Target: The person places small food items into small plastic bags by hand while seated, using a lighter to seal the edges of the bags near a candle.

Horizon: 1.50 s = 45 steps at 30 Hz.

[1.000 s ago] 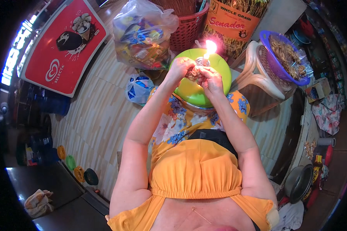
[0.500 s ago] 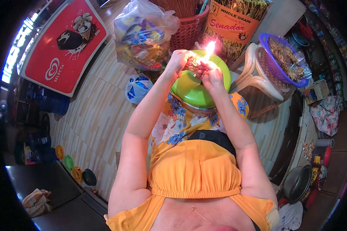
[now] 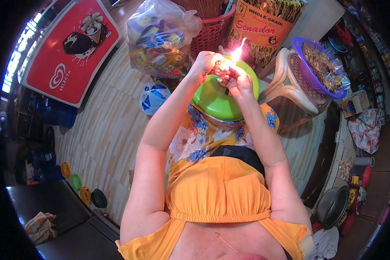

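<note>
Both my hands come together above a round green lid (image 3: 212,102) resting over my lap, beside a bright flame (image 3: 237,53). What the flame burns on is hidden by glare and my fingers. My left hand (image 3: 205,65) has its fingers bent and pinched around something small and shiny, too blown out by the light to name. My right hand (image 3: 240,83) sits a little lower and to the right, fingertips pinched close to the flame's base. Whatever lies between its fingertips cannot be made out.
Beyond my hands stand a clear bag of colourful packets (image 3: 160,39), a red basket (image 3: 210,34) and an orange sack (image 3: 262,28). On the right, a purple basket (image 3: 295,45) sits on a rattan chair (image 3: 281,73). A small bag with blue contents (image 3: 154,99) lies left.
My hands have shifted slightly, the left one up a little and the right one slightly right. The flame now has a longer, thinner tip leaning right.
</note>
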### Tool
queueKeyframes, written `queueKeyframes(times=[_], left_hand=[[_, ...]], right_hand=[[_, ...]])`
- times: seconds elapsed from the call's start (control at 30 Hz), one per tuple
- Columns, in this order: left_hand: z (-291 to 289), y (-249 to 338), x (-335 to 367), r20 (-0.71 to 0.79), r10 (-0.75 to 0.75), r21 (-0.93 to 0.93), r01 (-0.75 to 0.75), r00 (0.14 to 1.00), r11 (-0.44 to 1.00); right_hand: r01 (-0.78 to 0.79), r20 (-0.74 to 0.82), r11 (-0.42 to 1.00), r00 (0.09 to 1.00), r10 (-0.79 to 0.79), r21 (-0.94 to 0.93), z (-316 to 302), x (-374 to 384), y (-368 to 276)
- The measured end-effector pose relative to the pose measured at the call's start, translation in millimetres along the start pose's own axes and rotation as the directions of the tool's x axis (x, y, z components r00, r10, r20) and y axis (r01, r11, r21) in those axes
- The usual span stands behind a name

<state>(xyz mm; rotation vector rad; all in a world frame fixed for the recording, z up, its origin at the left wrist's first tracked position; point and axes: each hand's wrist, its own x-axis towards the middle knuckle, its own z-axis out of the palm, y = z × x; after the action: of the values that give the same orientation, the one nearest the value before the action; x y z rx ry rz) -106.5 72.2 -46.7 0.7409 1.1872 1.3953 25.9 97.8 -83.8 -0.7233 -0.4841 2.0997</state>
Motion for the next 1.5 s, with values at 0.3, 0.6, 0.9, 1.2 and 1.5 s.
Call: queueKeyframes(times=[0.3, 0.6, 0.9, 1.2, 1.5], left_hand=[[4.4, 1.6, -4.5, 0.029, 0.008, 0.093, -0.011, 1.000, 0.996], [7.1, -11.4, -1.5, 0.107, 0.063, 0.134, -0.077, 0.992, 0.988], [-3.3, -24.2, -18.8, 0.189, 0.238, 0.319, -0.289, 0.953, 0.903], [-12.9, -24.1, -25.5, 0.128, 0.182, 0.293, -0.212, 0.975, 0.932], [-5.2, -9.5, -21.8, -0.056, 0.078, 0.145, -0.069, 0.995, 0.987]], right_hand=[[-0.019, -0.004, 0.999, 1.000, 0.019, -0.030, -3.5, -8.2, -5.3], [0.057, 0.019, 0.997, 0.998, -0.056, -0.045, -12.5, -16.0, -7.3], [0.121, 0.134, 0.953, 0.987, -0.086, -0.279, -24.8, -22.1, 0.8], [0.089, 0.170, 0.961, 0.984, -0.045, -0.261, -19.4, -24.5, 8.3], [0.088, 0.119, 0.975, 0.991, -0.065, -0.204, -6.1, -15.3, 1.8]])
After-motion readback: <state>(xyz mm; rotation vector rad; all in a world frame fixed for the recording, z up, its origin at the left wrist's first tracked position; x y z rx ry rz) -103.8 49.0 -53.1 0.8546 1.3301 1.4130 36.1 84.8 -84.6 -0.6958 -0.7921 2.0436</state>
